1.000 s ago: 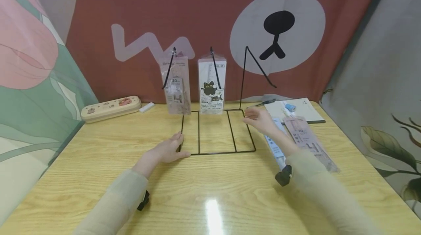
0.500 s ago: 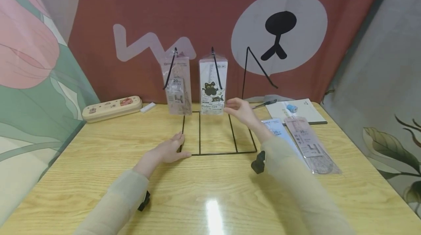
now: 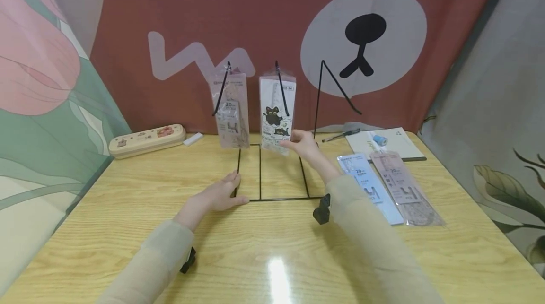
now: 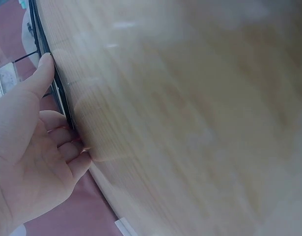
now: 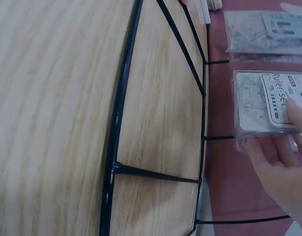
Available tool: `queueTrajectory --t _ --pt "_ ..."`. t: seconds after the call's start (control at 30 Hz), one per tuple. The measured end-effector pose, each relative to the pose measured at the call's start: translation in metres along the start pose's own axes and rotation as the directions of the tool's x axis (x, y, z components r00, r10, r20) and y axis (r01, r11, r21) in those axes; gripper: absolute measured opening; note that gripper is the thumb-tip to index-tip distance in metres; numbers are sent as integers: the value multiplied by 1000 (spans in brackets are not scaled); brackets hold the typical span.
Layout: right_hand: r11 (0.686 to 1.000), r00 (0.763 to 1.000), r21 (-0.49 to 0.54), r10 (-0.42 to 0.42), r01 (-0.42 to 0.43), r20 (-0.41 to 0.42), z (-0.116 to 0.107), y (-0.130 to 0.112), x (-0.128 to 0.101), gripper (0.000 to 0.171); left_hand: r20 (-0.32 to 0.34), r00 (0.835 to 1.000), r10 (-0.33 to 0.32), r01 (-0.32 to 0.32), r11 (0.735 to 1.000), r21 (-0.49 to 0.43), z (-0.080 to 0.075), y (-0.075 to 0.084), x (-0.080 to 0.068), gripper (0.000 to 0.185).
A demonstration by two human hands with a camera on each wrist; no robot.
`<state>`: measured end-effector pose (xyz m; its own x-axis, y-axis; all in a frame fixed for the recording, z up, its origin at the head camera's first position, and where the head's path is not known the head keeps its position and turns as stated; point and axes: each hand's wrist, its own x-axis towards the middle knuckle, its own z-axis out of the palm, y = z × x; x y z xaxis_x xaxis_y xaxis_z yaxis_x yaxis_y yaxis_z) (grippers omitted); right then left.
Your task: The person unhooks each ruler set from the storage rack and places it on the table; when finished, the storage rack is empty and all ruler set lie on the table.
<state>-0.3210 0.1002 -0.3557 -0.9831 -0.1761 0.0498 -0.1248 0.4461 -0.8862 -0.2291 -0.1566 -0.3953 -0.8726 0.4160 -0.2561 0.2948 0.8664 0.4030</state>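
Note:
A black wire display rack stands on the wooden table, with three upright hooks. From its middle hook hangs a ruler set in a clear sleeve, its card printed with black cats. My right hand pinches the lower right corner of this pack; in the right wrist view the thumb lies on its front and the fingers are behind. My left hand rests at the rack's near left corner, thumb along the front bar and fingers by the side bar. A pink ruler pack hangs on the left hook; the right hook is bare.
Right of the rack lie a blue ruler pack and another pink pack. Behind them are a notepad, a small blue item and a pen. A pencil case and a white eraser lie at back left.
My right hand has moved left from beside the right hook to the ruler set and taken hold of its lower corner, tilting its bottom slightly. My left hand stays at the rack's corner.

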Motion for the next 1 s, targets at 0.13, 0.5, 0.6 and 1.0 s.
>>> queueTrajectory --t 0.13,0.5,0.6,1.0 --pt "1000 1000 12 4 -5 8 1 -3 -8 35 -3 1000 5 -4 1000 11 0 1 1 85" --pt "999 991 -14 -29 31 131 -11 -8 -74 21 -8 1000 7 -7 1000 17 -1 1 1 85" --pt "995 989 -93 -23 37 148 -17 -7 -100 23 -11 1000 4 -4 1000 14 -1 0 1 84" --pt "994 968 -35 -92 104 234 -52 -2 -187 27 11 1000 -1 1 1000 -25 -1 -2 -3 85"
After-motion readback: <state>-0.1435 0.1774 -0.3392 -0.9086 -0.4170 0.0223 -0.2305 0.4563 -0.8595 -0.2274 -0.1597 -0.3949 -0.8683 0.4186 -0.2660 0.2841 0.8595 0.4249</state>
